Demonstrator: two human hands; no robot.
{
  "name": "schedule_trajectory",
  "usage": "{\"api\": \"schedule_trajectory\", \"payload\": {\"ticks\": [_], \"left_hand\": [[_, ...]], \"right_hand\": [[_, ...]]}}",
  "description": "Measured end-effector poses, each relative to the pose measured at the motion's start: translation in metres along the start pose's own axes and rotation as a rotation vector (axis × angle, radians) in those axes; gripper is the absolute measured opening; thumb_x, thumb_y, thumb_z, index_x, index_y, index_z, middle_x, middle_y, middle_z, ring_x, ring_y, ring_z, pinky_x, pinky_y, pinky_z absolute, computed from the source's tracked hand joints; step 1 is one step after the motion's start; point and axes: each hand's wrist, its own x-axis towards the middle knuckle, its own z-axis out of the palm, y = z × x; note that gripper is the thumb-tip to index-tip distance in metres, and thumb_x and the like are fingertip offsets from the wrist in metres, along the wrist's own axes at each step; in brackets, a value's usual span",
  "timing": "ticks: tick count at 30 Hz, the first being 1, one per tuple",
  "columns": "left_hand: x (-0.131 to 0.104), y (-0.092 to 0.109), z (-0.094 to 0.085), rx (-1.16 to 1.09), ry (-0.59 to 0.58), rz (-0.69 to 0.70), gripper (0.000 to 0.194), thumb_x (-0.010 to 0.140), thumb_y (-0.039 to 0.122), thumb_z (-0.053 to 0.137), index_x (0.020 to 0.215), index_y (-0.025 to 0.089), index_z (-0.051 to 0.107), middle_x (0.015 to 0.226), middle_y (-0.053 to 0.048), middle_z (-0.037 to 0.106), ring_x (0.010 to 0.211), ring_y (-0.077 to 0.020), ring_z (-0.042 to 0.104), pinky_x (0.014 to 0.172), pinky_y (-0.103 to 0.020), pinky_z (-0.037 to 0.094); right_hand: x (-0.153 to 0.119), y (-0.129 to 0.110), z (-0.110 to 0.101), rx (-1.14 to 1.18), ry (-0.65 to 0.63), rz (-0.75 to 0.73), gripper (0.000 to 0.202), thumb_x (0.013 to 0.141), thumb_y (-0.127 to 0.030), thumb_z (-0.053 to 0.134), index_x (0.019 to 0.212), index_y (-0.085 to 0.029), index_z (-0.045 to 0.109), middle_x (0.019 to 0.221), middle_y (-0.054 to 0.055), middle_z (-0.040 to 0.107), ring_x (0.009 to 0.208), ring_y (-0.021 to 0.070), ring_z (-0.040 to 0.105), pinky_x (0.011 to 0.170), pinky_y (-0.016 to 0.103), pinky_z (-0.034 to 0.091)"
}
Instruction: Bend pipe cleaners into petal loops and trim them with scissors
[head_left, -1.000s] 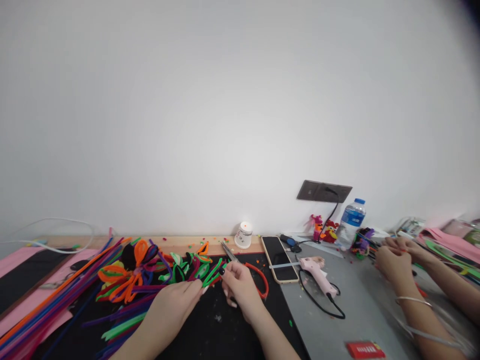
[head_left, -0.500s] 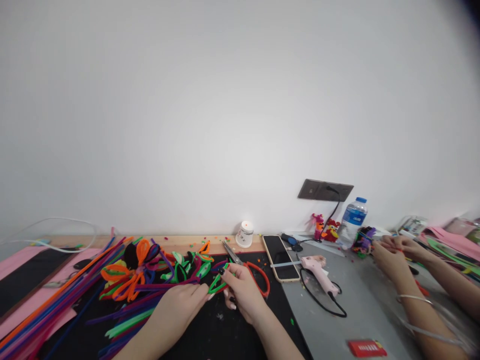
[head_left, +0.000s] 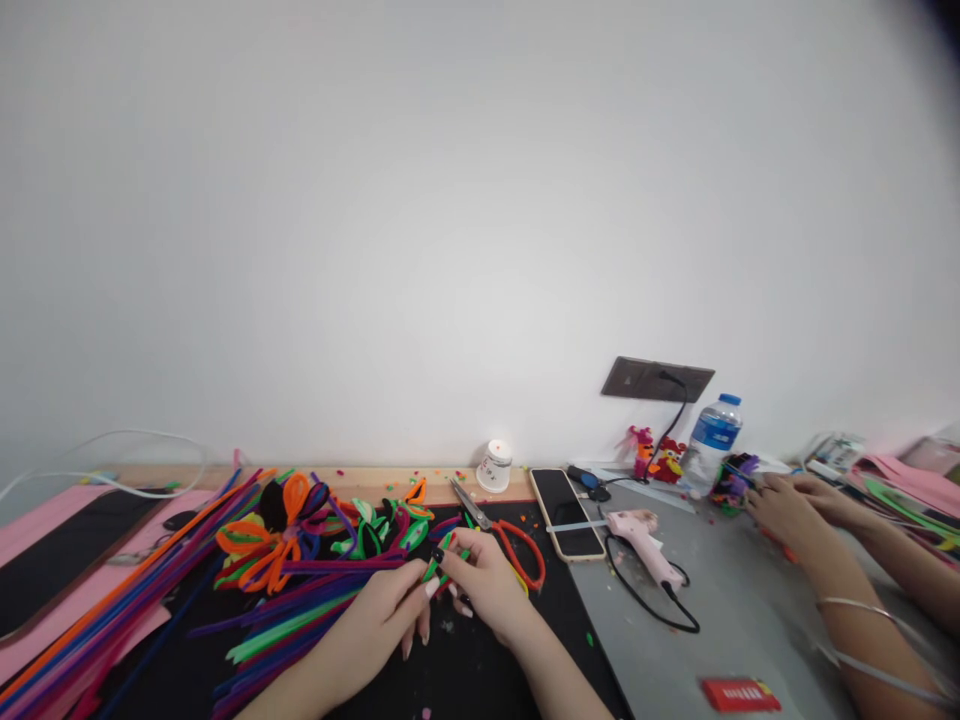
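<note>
Now that the left hand [head_left: 381, 622] has drawn nearer the right hand [head_left: 486, 580], both pinch the green pipe cleaner [head_left: 430, 571] between them, suggesting finer shaping.

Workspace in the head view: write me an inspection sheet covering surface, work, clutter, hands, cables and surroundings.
Surface: black mat beside a grey table; coloured scraps scattered.
Work: green pipe cleaner between the hands; a bundle and an orange flower lie to the left.
Clutter: scissors, upturned cup, phone, glue gun, bottle, red pack.
Hands: left hand and right hand both pinch the pipe cleaner; exact grip partly hidden.
Cables: black cord curls by the glue gun; white cable at far left.
Surroundings: pale wall with socket; a co-worker's hands at right.
Spills: nothing seen.
</note>
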Motion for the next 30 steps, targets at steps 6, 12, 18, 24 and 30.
{"api": "schedule_trajectory", "payload": {"ticks": [6, 12, 18, 24, 30], "left_hand": [[0.013, -0.014, 0.007, -0.513, 0.022, -0.211, 0.045, 0.072, 0.060, 0.047, 0.073, 0.015, 0.052, 0.056, -0.001, 0.063, 0.037, -0.0087, 0.054, 0.033, -0.015, 0.033], [0.015, -0.010, -0.001, -0.634, 0.186, -0.308, 0.049, 0.056, 0.059, 0.065, 0.072, 0.013, 0.059, 0.068, -0.005, 0.068, 0.044, -0.0089, 0.058, 0.040, -0.016, 0.040], [0.013, -0.004, -0.001, -0.588, 0.214, -0.320, 0.047, 0.056, 0.057, 0.065, 0.069, 0.012, 0.063, 0.068, -0.006, 0.069, 0.046, -0.0106, 0.059, 0.043, -0.018, 0.041], [0.012, -0.005, 0.005, -0.434, 0.164, -0.331, 0.046, 0.061, 0.059, 0.058, 0.065, 0.013, 0.061, 0.065, -0.006, 0.069, 0.044, -0.0133, 0.060, 0.041, -0.021, 0.040], [0.012, -0.016, 0.011, -0.379, 0.089, -0.293, 0.044, 0.067, 0.059, 0.050, 0.063, 0.015, 0.053, 0.048, -0.002, 0.064, 0.034, -0.0128, 0.057, 0.033, -0.018, 0.032]], "right_hand": [[0.000, 0.001, 0.004, 0.020, 0.011, -0.014, 0.021, 0.071, -0.032, 0.062, 0.067, -0.015, 0.051, 0.046, -0.008, 0.045, 0.032, 0.0030, 0.033, 0.029, 0.014, 0.026], [0.003, 0.003, 0.000, 0.086, 0.061, 0.008, 0.023, 0.063, -0.029, 0.069, 0.072, -0.012, 0.056, 0.049, -0.005, 0.052, 0.036, 0.0049, 0.042, 0.037, 0.018, 0.039], [0.005, 0.005, 0.001, 0.143, 0.108, -0.009, 0.022, 0.062, -0.029, 0.070, 0.066, -0.011, 0.057, 0.047, -0.005, 0.052, 0.036, 0.0056, 0.044, 0.038, 0.019, 0.042], [0.005, 0.004, 0.002, 0.137, 0.143, 0.006, 0.024, 0.061, -0.032, 0.069, 0.059, -0.011, 0.058, 0.046, -0.002, 0.056, 0.035, 0.0060, 0.045, 0.037, 0.019, 0.041], [0.005, 0.006, 0.001, 0.153, 0.137, 0.055, 0.026, 0.059, -0.033, 0.070, 0.062, -0.012, 0.056, 0.046, -0.002, 0.055, 0.035, 0.0088, 0.049, 0.036, 0.020, 0.041]]}}
